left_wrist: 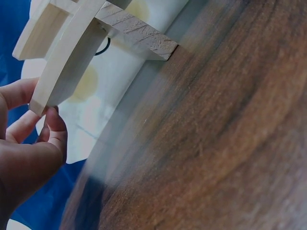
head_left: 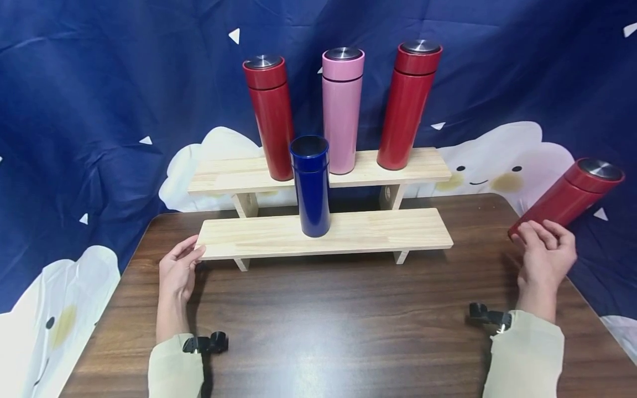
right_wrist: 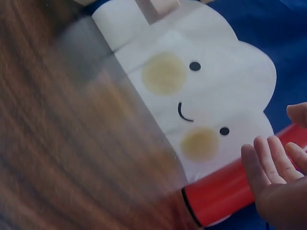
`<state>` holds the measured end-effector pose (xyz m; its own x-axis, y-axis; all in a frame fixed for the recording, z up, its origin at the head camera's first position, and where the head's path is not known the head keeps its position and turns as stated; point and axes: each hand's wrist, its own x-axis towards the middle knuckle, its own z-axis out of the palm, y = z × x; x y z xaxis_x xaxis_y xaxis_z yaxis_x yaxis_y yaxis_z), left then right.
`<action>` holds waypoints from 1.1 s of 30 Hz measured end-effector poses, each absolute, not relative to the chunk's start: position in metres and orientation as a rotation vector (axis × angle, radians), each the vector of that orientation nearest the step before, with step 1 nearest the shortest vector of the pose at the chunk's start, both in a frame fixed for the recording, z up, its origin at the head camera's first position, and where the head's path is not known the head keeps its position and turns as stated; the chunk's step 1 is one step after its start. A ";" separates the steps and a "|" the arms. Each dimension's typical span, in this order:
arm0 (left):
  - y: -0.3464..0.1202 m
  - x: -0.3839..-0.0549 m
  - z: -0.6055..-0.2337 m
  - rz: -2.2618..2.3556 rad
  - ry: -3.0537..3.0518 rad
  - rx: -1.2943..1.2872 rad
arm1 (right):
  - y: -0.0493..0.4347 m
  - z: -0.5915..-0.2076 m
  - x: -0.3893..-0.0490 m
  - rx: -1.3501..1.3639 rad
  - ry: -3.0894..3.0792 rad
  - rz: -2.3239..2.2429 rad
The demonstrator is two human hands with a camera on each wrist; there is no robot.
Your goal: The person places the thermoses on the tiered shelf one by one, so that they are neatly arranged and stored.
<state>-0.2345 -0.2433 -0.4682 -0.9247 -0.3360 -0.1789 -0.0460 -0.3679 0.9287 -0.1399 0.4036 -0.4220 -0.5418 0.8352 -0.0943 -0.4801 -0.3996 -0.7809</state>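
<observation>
My left hand (head_left: 178, 272) pinches the left end of the front wooden shelf (head_left: 368, 229), fingers and thumb at the board's corner; the left wrist view shows the thumb under the board (left_wrist: 64, 62). A blue bottle with an open top (head_left: 314, 193) stands upright mid-shelf. At the far right, a red thermos (head_left: 559, 196) with a silver-topped lid stands at the table's edge, looking tilted in the head view. Just in front of it is my right hand (head_left: 546, 260), fingers loosely bent; in the right wrist view the fingers overlap the red thermos (right_wrist: 220, 191), and contact is unclear.
On the rear wooden shelf (head_left: 219, 176) stand a red thermos (head_left: 272, 121), a pink thermos (head_left: 342, 116) and another red thermos (head_left: 409, 110). Both shelves rest on a brown wooden table (head_left: 338, 320). Behind hangs a blue cloth (head_left: 124, 72) with white clouds.
</observation>
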 end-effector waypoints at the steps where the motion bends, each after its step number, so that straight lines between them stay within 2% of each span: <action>1: -0.243 -0.234 -0.468 -2.404 -1.657 0.510 | 0.406 -0.423 -0.138 -0.628 -0.895 2.009; 9: -0.244 -0.234 -0.466 -2.412 -1.648 0.502 | 0.428 -0.432 -0.130 -0.774 -0.846 1.890; 22: -0.245 -0.233 -0.467 -2.424 -1.622 0.503 | 0.448 -0.447 -0.137 -0.992 -1.008 1.801; 33: -0.245 -0.234 -0.468 -2.437 -1.616 0.488 | 0.460 -0.455 -0.148 -1.039 -1.054 1.798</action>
